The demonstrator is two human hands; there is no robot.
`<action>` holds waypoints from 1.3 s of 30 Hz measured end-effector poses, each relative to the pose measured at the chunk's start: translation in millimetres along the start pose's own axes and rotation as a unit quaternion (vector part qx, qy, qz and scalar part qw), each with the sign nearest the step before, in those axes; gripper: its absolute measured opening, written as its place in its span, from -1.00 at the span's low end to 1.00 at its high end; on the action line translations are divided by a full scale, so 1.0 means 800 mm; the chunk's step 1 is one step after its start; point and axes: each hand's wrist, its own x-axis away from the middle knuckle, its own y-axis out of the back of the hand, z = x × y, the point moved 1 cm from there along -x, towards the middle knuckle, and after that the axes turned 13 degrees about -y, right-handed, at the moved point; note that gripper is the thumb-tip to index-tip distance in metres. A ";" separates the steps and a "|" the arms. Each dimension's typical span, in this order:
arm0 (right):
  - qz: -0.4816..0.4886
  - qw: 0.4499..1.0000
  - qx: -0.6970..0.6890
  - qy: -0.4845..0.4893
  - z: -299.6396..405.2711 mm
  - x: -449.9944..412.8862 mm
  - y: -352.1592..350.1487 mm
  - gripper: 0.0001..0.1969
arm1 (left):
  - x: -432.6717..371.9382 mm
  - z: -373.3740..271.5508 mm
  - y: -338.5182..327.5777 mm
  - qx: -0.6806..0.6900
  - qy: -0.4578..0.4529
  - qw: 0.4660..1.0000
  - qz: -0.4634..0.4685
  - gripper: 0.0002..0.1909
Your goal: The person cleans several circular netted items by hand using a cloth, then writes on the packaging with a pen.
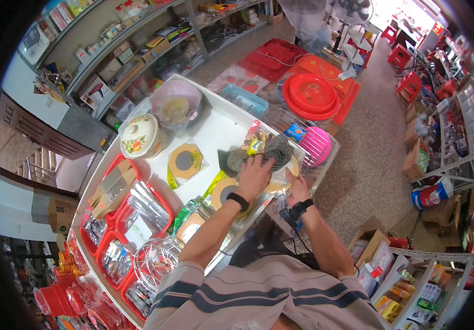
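At the right part of the white table (204, 132), my left hand (255, 176) lies with spread fingers on a dark grey coiled bundle (277, 153). A paler grey roll (236, 160) sits beside its fingertips. My right hand (298, 188) pinches the rim of a plastic-wrapped round item (279, 181) near the table's edge. Under my left forearm is another packaged round mesh item (224, 193) with a yellow strip. An octagonal wooden-framed piece (185, 161) in clear wrap lies farther left. What my left palm covers is hidden.
A floral lidded pot (140, 136) and a wrapped pinkish basin (176, 103) stand at the far left corner. Red divided trays (113, 218) of utensils fill the left side. Beyond the table are a wire rack (290, 128) and red round trays (311, 95).
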 end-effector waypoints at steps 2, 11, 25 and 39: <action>-0.020 1.000 -0.014 -0.002 -0.008 -0.002 -0.002 -0.70 | 0.003 0.008 -0.012 -0.050 0.030 0.997 -0.045 -0.49; -0.041 0.997 -0.060 -0.021 0.004 -0.003 -0.002 -0.69 | -0.014 -0.043 0.003 -0.045 0.010 0.999 0.025 -0.67; -0.027 0.991 -0.044 0.125 0.083 0.055 0.010 -0.61 | -0.006 0.015 0.130 0.447 0.180 0.854 -0.195 -0.61; -0.057 0.850 0.449 0.268 0.222 0.140 -0.006 -0.64 | -0.088 -0.039 0.208 0.684 0.264 0.595 -0.329 -0.38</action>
